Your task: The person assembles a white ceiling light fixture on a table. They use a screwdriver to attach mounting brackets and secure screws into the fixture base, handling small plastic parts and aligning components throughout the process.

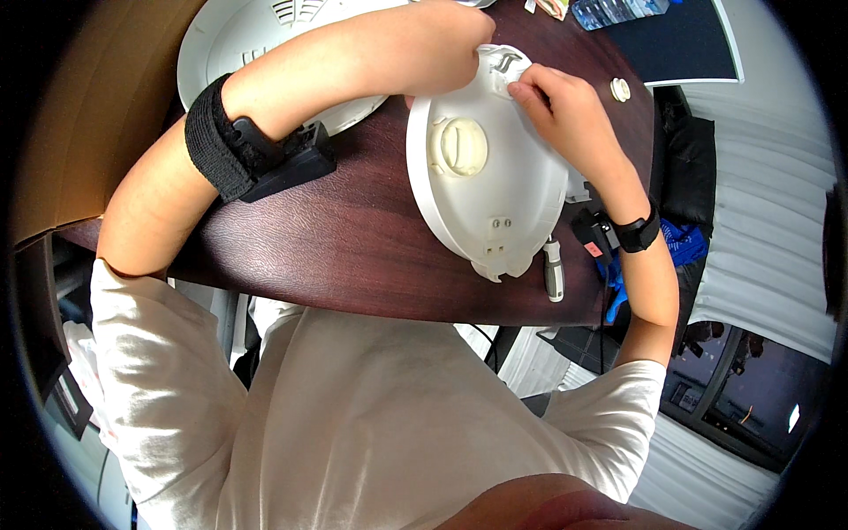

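Observation:
A white oval plastic cover point(512, 199) is tilted up over the table, its hollow inside facing me. Inside it sits a round cream ring-shaped fitting point(463, 147), and a small bent metal clip point(507, 63) lies at its far end. My left hand point(442, 49) is closed at the cover's far left rim; most of its fingers are hidden, though a fingertip shows behind the edge. With thumb and fingers, my right hand point(558, 102) pinches the far right part of the cover beside the clip. A screwdriver point(553, 269) with a grey and white handle lies by the cover's near end.
A larger white plastic shell point(208, 53) with vent slots lies beyond my left forearm. At the far right are a small cream round part point(620, 89) and a water bottle point(618, 11). A cardboard box point(79, 115) stands at the left of the dark wooden table point(327, 238).

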{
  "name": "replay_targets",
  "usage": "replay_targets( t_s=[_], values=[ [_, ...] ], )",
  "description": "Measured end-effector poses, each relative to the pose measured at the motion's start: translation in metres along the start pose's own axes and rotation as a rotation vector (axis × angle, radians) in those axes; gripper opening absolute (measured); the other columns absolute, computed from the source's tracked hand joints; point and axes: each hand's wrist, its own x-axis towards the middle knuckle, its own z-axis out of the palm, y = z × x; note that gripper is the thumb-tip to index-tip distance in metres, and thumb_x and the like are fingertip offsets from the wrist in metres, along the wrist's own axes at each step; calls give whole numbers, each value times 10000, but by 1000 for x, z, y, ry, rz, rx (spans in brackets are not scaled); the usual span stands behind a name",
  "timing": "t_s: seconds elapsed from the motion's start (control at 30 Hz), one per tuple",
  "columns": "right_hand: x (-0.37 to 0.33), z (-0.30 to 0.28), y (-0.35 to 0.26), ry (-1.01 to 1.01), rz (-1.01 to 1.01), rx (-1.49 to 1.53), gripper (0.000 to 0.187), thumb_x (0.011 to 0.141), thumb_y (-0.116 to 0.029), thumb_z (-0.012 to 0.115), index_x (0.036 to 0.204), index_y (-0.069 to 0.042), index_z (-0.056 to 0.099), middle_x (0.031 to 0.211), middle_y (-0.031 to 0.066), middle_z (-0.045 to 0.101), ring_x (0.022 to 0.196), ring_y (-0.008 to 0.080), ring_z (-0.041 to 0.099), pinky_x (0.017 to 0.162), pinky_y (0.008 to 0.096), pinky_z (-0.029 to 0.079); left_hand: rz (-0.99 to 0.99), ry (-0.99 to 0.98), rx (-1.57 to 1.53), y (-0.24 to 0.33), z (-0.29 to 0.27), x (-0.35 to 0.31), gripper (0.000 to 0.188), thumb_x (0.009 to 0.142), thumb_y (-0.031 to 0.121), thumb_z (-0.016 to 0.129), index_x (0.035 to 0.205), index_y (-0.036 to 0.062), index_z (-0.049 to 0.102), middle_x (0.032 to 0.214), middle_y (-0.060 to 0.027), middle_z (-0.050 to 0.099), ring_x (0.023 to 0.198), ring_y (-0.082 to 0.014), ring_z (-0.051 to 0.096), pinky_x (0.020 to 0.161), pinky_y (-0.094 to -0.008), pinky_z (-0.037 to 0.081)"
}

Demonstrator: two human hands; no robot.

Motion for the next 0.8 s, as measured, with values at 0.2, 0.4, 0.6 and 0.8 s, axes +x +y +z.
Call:
replay_targets(
  t_s=[0.2,0.4,0.6,0.8],
  values=[
    [-2,-3,0,-19,-11,20,153,906,-166,644,863,-23,613,778,168,636,704,349,643,621,416,510,29,6,26,-1,1,-1,188,926,63,486,1035,-12,619,852,-202,670,801,-321,668,731,-390,523],
    [-3,-4,-1,-13,-36,5,149,900,-167,652,873,-24,619,786,166,638,710,349,647,625,418,513,10,-12,31,1,-1,0,185,927,68,492,1037,-11,618,855,-204,667,800,-324,665,731,-392,523],
    [1,-2,-1,-17,-50,-39,201,908,-195,646,825,-12,638,759,175,638,706,357,646,627,424,518,9,-10,30,2,-1,-1,184,930,66,490,1035,-16,618,848,-200,669,794,-325,667,728,-394,527],
    [3,-2,-3,-17,-47,-106,242,926,-207,623,792,-8,648,724,187,640,676,369,646,615,446,519,52,12,44,-3,1,0,184,931,62,487,1032,-17,618,854,-202,672,794,-325,670,722,-395,529]
  ],
)
